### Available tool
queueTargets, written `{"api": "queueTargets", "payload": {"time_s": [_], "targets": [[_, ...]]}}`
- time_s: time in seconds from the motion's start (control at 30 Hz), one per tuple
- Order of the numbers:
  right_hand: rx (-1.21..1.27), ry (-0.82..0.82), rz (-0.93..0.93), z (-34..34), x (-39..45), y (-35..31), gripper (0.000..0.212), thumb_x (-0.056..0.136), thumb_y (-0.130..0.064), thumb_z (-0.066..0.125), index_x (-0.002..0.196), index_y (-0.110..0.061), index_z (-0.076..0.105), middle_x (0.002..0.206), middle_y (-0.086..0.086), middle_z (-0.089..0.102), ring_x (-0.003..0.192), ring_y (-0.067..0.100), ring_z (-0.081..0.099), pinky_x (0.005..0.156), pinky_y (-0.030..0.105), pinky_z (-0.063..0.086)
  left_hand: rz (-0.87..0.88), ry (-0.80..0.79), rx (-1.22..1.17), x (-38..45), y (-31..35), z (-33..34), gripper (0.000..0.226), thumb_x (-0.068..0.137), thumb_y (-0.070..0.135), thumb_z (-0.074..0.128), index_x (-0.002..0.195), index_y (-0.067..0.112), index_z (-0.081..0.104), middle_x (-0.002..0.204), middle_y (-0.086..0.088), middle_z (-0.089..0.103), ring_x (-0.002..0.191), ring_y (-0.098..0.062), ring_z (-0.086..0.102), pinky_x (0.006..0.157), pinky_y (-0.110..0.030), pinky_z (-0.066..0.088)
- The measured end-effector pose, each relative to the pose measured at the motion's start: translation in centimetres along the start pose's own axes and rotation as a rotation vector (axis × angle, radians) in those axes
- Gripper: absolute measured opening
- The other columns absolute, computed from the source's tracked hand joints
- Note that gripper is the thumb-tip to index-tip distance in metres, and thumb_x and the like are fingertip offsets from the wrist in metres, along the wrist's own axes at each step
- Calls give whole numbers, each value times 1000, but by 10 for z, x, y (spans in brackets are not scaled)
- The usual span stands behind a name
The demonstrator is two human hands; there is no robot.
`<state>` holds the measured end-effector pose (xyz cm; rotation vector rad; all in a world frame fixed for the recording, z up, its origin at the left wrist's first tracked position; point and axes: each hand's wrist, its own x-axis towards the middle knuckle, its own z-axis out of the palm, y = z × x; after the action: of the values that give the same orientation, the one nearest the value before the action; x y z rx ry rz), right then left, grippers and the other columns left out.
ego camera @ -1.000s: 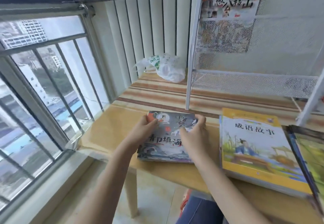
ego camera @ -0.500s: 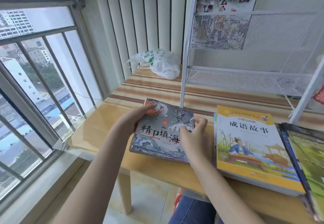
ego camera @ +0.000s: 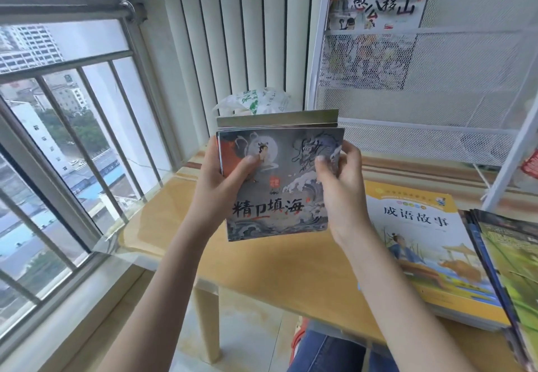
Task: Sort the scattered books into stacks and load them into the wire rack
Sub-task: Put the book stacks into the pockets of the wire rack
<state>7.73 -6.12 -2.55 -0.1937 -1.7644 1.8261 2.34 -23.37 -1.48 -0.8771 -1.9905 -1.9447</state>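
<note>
Wooden table [ego camera: 285, 264]: two book stacks; left hand [ego camera: 221, 185], right hand [ego camera: 337, 188] fingers grip third stack [ego camera: 276, 185]; one book in rack [ego camera: 375, 7].

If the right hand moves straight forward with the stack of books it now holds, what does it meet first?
Likely the lower mesh shelf of the wire rack, just beyond the right hand and the stack of books; depth is unclear.
</note>
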Motion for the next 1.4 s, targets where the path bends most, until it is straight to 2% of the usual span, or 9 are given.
{"api": "queueTargets", "payload": {"time_s": [0.2,0.4,0.5,0.57,0.63,0.73,0.87,1.07,1.4], "targets": [[9,-111,107,-7,8,-8,47,77,-62,42,113,-34,51,108,-26,52,95,-22,46,82,18,38,-164,188,-111,-7,-7,4,29,74,57,63,98,41,59,106,-4,69,98,-27,66,84,-60,51],[-55,105,18,24,28,-19,33,91,-22,55,61,-7,53,67,11,41,55,9,36,53,14,34,-175,453,-35,10,0,21,18,83,26,51,72,30,65,79,3,65,75,-20,61,71,-54,51],[14,128,97,26,31,-17,41,91,-30,56,83,10,56,67,20,49,62,22,44,60,31,30,-243,450,-83,16,-6,21,18,80,38,51,80,29,67,86,7,67,82,-14,61,75,-48,48],[43,86,180,24,27,-15,45,91,-45,52,105,-4,66,93,4,70,94,18,57,99,36,38,-364,386,-154,13,-12,20,52,72,60,56,109,24,64,112,2,67,106,-18,62,94,-50,46],[69,59,195,24,23,-9,29,92,-45,50,107,-25,65,95,-20,67,105,6,55,86,22,45,-340,339,-170,5,-21,19,49,69,67,59,106,35,67,110,-2,70,106,-29,64,94,-59,46],[5,188,165,31,24,-11,35,92,-30,48,86,2,61,70,17,58,72,38,44,68,45,45,-300,349,-130,6,-25,19,22,73,59,59,75,40,70,82,2,73,86,-28,69,84,-53,53],[-50,243,104,36,26,-9,39,88,-29,43,56,-21,25,42,-9,19,44,9,16,55,32,11,-399,356,-165,15,-23,20,24,62,56,57,55,34,63,65,2,64,66,-22,60,61,-38,48],[-86,301,135,37,22,7,60,90,-57,40,42,-24,27,36,-7,24,35,8,21,53,31,16,-184,294,-18,-6,-39,21,19,67,52,69,84,44,67,83,18,71,76,4,64,67,-13,49],[-211,518,-220,12,51,-48,33,92,-23,44,59,-28,43,50,-12,41,49,5,39,55,29,25,-40,416,89,32,-3,53,35,62,55,74,74,24,65,69,11,69,66,-6,63,63,-27,51]]}}
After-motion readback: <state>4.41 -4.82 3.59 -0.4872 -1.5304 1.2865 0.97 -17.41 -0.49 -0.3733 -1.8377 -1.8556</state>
